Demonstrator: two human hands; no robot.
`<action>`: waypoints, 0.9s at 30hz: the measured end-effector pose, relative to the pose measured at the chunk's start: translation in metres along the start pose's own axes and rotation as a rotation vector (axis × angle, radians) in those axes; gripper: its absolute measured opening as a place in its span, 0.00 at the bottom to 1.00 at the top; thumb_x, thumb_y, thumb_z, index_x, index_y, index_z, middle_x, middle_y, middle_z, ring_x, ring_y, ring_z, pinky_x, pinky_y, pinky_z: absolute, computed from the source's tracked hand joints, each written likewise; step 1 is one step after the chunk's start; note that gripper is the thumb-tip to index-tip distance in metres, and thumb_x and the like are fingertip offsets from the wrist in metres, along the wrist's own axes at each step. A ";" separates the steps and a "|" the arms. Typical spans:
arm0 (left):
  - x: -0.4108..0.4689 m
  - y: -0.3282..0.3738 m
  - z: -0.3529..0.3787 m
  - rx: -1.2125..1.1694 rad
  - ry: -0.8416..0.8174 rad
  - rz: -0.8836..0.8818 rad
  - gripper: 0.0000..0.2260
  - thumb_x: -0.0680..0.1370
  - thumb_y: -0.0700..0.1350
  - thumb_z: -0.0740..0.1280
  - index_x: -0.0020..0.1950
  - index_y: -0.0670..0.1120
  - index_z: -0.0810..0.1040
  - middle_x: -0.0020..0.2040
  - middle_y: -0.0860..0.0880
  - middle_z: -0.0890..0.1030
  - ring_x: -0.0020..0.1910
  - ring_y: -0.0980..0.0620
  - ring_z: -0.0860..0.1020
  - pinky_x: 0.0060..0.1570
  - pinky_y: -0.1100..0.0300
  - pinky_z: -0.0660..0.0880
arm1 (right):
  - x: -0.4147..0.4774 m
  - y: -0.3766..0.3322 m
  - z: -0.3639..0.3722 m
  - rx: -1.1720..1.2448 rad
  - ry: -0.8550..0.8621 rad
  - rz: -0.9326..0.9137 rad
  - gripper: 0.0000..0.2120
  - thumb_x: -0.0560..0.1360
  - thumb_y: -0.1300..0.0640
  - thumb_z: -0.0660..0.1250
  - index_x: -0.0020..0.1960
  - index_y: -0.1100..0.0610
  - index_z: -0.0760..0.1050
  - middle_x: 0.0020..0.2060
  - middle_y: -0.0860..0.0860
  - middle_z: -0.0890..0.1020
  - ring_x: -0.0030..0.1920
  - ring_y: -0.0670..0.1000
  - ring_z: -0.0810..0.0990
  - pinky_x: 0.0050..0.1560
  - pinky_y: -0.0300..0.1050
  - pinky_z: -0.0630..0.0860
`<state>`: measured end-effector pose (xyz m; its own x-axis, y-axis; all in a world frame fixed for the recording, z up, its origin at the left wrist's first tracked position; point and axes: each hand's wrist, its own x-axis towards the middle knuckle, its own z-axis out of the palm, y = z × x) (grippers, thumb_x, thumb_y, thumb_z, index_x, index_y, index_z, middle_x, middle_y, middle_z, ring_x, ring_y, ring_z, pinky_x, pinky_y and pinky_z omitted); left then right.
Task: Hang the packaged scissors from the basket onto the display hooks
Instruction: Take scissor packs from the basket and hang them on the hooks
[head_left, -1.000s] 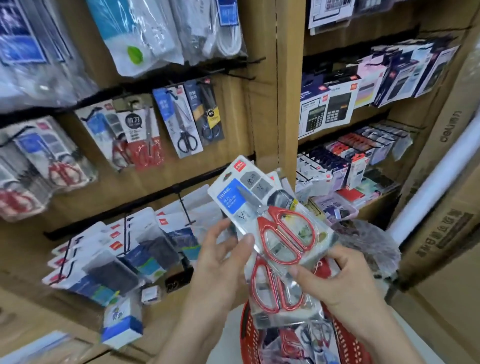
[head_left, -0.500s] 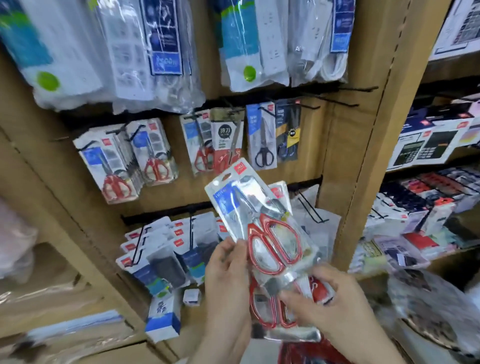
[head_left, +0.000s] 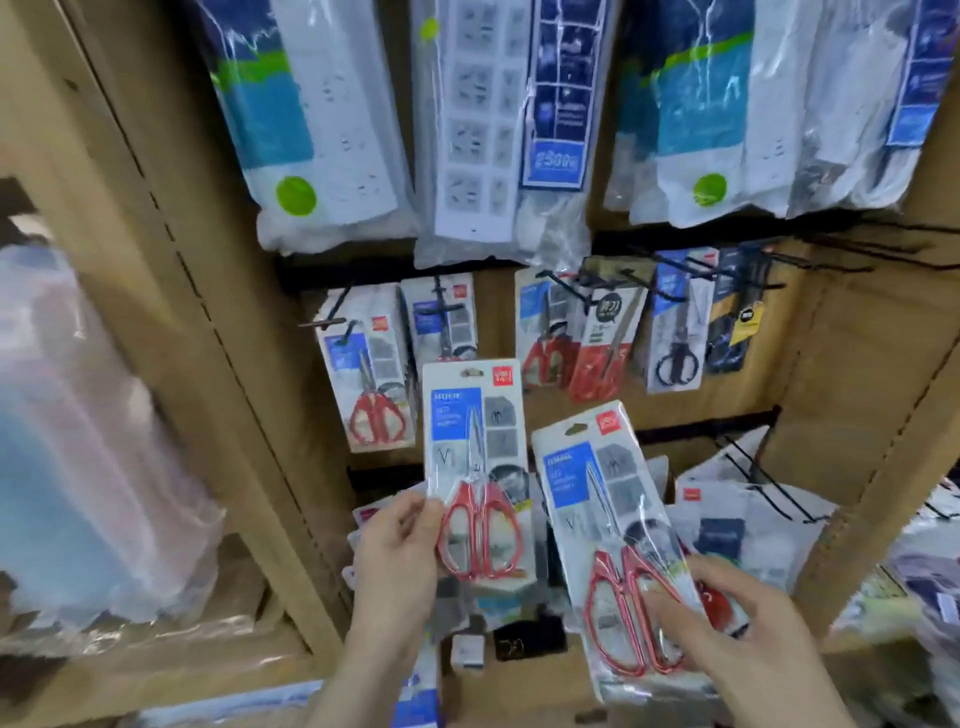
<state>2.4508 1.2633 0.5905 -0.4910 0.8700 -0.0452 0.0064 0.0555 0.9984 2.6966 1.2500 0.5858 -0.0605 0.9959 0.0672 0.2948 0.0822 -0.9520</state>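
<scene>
From where I stood, the left hand (head_left: 395, 561) pinched a blister pack of red-handled scissors (head_left: 475, 467) by its lower left edge, thumb on the front beside the handles. It held the pack upright just below the row of display hooks (head_left: 566, 288) on the cardboard display wall (head_left: 857, 364). The right hand (head_left: 727, 623) gripped a second scissors pack (head_left: 613, 545), its top leaning left, with the fingers curled across the red handles. A bit of another red handle showed behind it, though I could not tell how many packs were there. On the hooks hung more scissors packs (head_left: 371, 379), each sealed in clear plastic, red-handled ones at the left and middle and a black-handled pair (head_left: 675, 332) toward the right. Above them, clear bags (head_left: 524, 228) held white power strips (head_left: 467, 130). A lower row of flat packets (head_left: 737, 519) hung behind the 2 hands.
</scene>
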 end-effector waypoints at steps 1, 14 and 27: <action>0.009 0.003 -0.005 0.020 0.012 0.012 0.08 0.82 0.42 0.63 0.52 0.49 0.83 0.45 0.49 0.87 0.47 0.45 0.85 0.52 0.41 0.80 | 0.004 -0.002 0.004 -0.011 0.010 0.002 0.09 0.70 0.58 0.77 0.41 0.44 0.84 0.39 0.48 0.85 0.44 0.50 0.83 0.51 0.46 0.77; 0.058 0.001 -0.002 0.032 0.060 0.121 0.11 0.81 0.39 0.63 0.49 0.52 0.82 0.44 0.53 0.86 0.47 0.48 0.85 0.51 0.47 0.81 | 0.042 -0.013 0.019 0.055 -0.043 -0.063 0.04 0.67 0.54 0.75 0.41 0.46 0.85 0.37 0.52 0.84 0.42 0.60 0.81 0.47 0.53 0.78; 0.080 0.002 0.007 0.019 0.149 0.152 0.07 0.81 0.44 0.65 0.49 0.52 0.82 0.47 0.51 0.87 0.49 0.49 0.85 0.53 0.45 0.81 | 0.065 -0.019 0.007 0.166 -0.124 -0.042 0.06 0.71 0.65 0.74 0.40 0.55 0.85 0.34 0.46 0.84 0.33 0.40 0.81 0.32 0.29 0.73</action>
<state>2.4172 1.3363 0.5887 -0.6063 0.7873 0.1126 0.1062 -0.0602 0.9925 2.6805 1.3129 0.6058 -0.1891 0.9787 0.0799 0.1295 0.1055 -0.9859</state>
